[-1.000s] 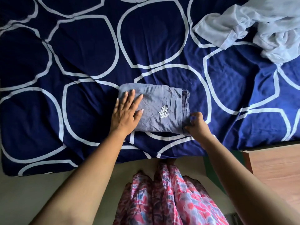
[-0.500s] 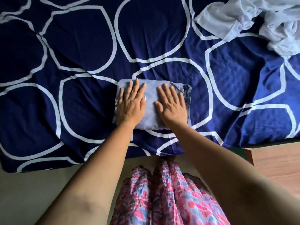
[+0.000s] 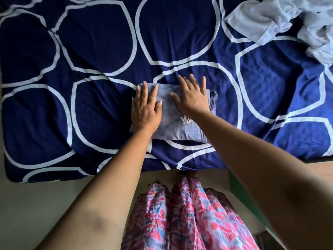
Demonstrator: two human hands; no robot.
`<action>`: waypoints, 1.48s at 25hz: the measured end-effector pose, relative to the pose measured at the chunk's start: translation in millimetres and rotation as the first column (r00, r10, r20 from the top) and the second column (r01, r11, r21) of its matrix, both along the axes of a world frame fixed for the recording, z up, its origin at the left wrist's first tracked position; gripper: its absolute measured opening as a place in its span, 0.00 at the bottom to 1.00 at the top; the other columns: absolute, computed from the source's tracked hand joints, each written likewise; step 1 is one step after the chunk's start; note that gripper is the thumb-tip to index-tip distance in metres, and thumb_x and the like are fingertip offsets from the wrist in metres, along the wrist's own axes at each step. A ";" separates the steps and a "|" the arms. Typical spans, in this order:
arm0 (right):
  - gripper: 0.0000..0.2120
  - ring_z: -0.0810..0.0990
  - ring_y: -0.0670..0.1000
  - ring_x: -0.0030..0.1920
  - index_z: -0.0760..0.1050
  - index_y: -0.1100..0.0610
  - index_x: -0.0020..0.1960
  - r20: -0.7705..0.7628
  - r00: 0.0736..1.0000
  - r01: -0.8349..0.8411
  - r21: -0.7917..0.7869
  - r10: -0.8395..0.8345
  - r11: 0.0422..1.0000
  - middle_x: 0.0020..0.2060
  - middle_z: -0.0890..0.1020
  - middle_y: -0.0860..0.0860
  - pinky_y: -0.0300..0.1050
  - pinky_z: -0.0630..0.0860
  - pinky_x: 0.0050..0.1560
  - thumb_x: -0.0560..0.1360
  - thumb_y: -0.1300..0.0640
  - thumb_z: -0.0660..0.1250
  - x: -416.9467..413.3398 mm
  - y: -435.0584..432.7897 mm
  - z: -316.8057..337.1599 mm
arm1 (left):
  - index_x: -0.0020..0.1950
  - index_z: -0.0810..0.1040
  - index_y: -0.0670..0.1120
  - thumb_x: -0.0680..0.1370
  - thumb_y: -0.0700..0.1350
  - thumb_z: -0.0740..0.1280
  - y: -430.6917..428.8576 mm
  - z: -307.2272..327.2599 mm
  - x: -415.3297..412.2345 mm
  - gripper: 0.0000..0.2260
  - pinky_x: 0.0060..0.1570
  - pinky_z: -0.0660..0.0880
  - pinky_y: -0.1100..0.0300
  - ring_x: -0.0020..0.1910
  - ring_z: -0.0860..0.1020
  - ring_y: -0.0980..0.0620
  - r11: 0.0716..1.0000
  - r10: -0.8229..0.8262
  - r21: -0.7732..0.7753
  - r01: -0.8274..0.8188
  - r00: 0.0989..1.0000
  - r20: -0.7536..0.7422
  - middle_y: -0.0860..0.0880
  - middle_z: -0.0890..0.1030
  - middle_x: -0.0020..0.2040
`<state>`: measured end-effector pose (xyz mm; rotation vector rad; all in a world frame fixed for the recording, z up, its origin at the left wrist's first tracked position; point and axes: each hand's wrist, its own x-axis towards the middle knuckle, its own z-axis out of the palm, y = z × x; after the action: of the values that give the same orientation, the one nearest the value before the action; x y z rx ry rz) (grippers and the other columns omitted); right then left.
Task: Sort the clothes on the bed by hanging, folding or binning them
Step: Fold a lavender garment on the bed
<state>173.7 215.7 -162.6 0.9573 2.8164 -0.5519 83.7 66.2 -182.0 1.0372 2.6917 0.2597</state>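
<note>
While the left hand lay flat on it, the folded grey garment rested near the front edge of the bed.
Fingers straight and gripping nothing, that hand covered its left end; the right hand, fingers spread, pressed its right part. Far right lay crumpled white clothes.

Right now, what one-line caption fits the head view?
Left hand and right hand rest flat on a folded grey-blue embroidered garment atop the navy white-ringed bedsheet.

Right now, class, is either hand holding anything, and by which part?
Nothing is held. The left hand and right hand lie flat, fingers straight, pressing on top of the folded grey-blue garment on the bed.
</note>
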 end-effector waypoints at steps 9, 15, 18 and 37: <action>0.37 0.71 0.56 0.65 0.68 0.55 0.67 0.384 0.920 0.047 -0.316 0.082 0.947 0.63 0.75 0.54 0.53 0.63 0.68 0.67 0.34 0.69 -32.7 24.9 21.7 | 0.78 0.54 0.57 0.80 0.45 0.54 -26.0 5.5 -0.8 0.26 0.70 0.62 0.55 0.78 0.51 0.50 0.994 -0.025 0.105 0.013 0.993 0.113 0.52 0.49 0.79; 0.15 0.77 0.49 0.34 0.80 0.63 0.51 0.308 0.936 0.016 -0.521 0.170 0.853 0.41 0.82 0.56 0.43 0.77 0.48 0.71 0.53 0.73 -21.4 19.7 32.0 | 0.78 0.51 0.59 0.80 0.44 0.54 -44.7 13.0 1.7 0.27 0.71 0.59 0.55 0.78 0.49 0.52 0.992 -0.095 0.098 0.078 0.978 0.185 0.55 0.46 0.79; 0.16 0.76 0.48 0.37 0.79 0.60 0.54 0.252 0.959 0.007 -0.472 0.127 0.882 0.44 0.81 0.55 0.38 0.75 0.40 0.70 0.53 0.74 -16.9 13.8 43.1 | 0.77 0.54 0.59 0.81 0.47 0.56 -49.8 23.4 -10.2 0.25 0.72 0.60 0.51 0.77 0.55 0.50 0.990 -0.137 0.062 0.126 0.967 0.215 0.56 0.50 0.79; 0.11 0.78 0.54 0.59 0.76 0.52 0.55 0.071 0.942 -0.326 0.427 0.328 0.843 0.55 0.81 0.51 0.45 0.67 0.58 0.75 0.51 0.62 -51.1 -48.5 374.0 | 0.69 0.71 0.56 0.74 0.55 0.70 -131.9 363.8 -133.5 0.24 0.57 0.72 0.60 0.57 0.76 0.53 0.990 -0.053 0.131 0.048 0.998 0.029 0.52 0.76 0.61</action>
<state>122.6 167.2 211.5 0.4901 3.0716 0.1267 -49.7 -65.7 181.8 1.1259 2.6457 0.4437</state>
